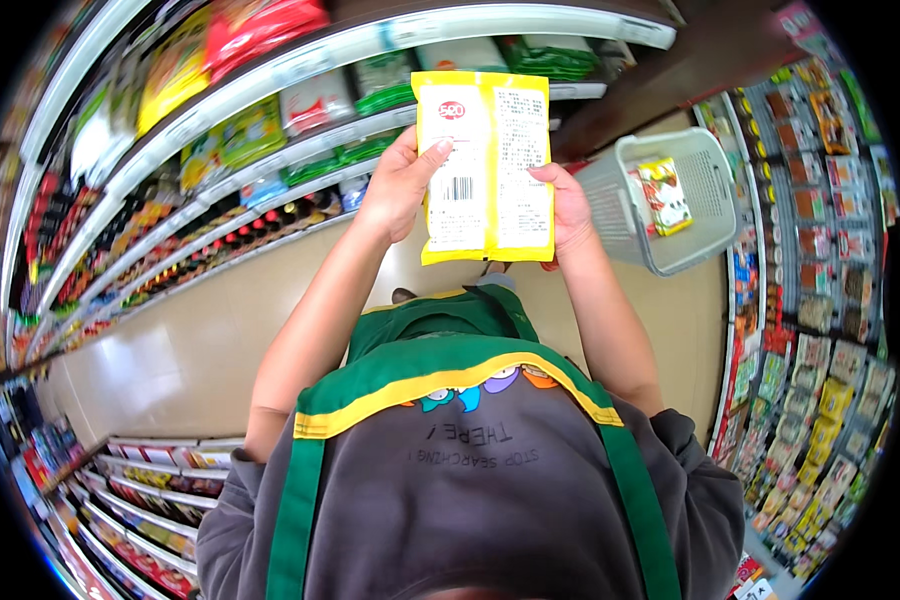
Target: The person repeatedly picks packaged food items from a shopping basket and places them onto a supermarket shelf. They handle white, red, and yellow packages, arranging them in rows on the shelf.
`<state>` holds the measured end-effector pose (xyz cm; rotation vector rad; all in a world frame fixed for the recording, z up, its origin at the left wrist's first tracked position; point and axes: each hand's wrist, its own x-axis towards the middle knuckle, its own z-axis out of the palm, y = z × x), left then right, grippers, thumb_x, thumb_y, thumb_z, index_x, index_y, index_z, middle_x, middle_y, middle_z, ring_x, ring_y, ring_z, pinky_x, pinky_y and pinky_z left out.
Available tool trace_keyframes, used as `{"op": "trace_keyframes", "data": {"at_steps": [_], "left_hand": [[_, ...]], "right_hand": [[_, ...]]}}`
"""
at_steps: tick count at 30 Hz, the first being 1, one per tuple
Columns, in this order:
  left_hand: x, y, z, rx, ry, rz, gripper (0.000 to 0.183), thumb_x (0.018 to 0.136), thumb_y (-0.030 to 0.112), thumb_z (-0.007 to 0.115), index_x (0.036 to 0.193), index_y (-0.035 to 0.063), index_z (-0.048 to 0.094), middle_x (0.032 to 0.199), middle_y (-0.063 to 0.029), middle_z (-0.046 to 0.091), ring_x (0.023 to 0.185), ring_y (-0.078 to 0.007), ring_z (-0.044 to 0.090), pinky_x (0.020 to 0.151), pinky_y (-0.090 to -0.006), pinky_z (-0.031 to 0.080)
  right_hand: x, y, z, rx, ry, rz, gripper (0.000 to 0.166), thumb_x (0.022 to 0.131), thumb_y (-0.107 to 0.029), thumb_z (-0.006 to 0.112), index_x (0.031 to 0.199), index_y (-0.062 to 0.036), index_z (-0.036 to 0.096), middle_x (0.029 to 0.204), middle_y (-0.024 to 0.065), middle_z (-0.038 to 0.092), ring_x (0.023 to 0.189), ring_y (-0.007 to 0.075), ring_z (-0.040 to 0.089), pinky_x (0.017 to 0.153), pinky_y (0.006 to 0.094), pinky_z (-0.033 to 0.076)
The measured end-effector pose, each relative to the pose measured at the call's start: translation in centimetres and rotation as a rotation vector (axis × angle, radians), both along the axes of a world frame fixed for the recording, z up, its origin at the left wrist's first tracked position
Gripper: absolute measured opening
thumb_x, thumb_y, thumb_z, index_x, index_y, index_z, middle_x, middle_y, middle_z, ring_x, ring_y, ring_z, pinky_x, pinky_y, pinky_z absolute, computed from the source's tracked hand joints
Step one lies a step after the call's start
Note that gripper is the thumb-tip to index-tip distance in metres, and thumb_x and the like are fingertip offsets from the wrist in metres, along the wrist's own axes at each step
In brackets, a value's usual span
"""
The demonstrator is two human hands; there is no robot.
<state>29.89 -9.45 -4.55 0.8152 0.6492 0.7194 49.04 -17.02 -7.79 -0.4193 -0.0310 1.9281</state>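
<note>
Both hands hold a yellow plastic food packet (487, 135) upright in front of me, its white printed back facing up at the camera. My left hand (405, 187) grips the left edge, thumb lying across the front. On the opposite edge, my right hand (566, 206) pinches the packet with its thumb on the printed side. The back bears small writing, a red round logo and a barcode. What the packet contains is hidden.
To the right stands a pale plastic shopping basket (645, 259) with a yellow-and-red packet (664, 196) inside. Shelves (270, 90) with bagged goods and bottles run along the left and front. Hanging packets (817, 247) fill a rack at right. Below is a shiny tiled floor (195, 322).
</note>
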Motion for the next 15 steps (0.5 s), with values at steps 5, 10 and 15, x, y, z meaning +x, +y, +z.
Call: {"op": "trace_keyframes", "data": {"at_steps": [5, 10, 15], "left_hand": [[-7.5, -0.7, -0.5, 0.220, 0.145, 0.259, 0.043, 0.088, 0.010, 0.052, 0.127, -0.0005, 0.036, 0.108, -0.0097, 0.057, 0.096, -0.0135, 0.054, 0.082, -0.0282, 0.045], [-12.7, -3.1, 0.8, 0.307, 0.283, 0.326, 0.072, 0.090, 0.046, 0.040, 0.142, 0.0108, 0.003, 0.146, -0.0088, 0.007, 0.129, -0.0251, 0.024, 0.103, -0.0385, 0.024], [-15.4, -3.9, 1.4, -0.075, -0.456, 0.477, 0.070, 0.088, 0.060, 0.027, 0.139, 0.0121, 0.021, 0.141, -0.0090, 0.029, 0.128, -0.0266, 0.030, 0.105, -0.0440, 0.026]], "right_hand": [[-6.8, 2.2, 1.4, 0.034, -0.092, 0.162, 0.051, 0.080, -0.011, 0.046, 0.128, 0.0042, 0.035, 0.125, 0.0190, 0.047, 0.113, 0.0322, 0.049, 0.096, 0.0431, 0.039], [-14.8, 3.6, 8.7, 0.268, -0.779, 0.245, 0.051, 0.081, -0.002, 0.040, 0.131, 0.0041, 0.033, 0.129, 0.0161, 0.044, 0.118, 0.0275, 0.044, 0.100, 0.0384, 0.034], [-22.1, 3.5, 12.1, 1.159, -1.776, 0.286, 0.060, 0.086, -0.026, 0.052, 0.136, -0.0027, 0.028, 0.138, 0.0235, 0.028, 0.129, 0.0370, 0.025, 0.105, 0.0404, 0.022]]}}
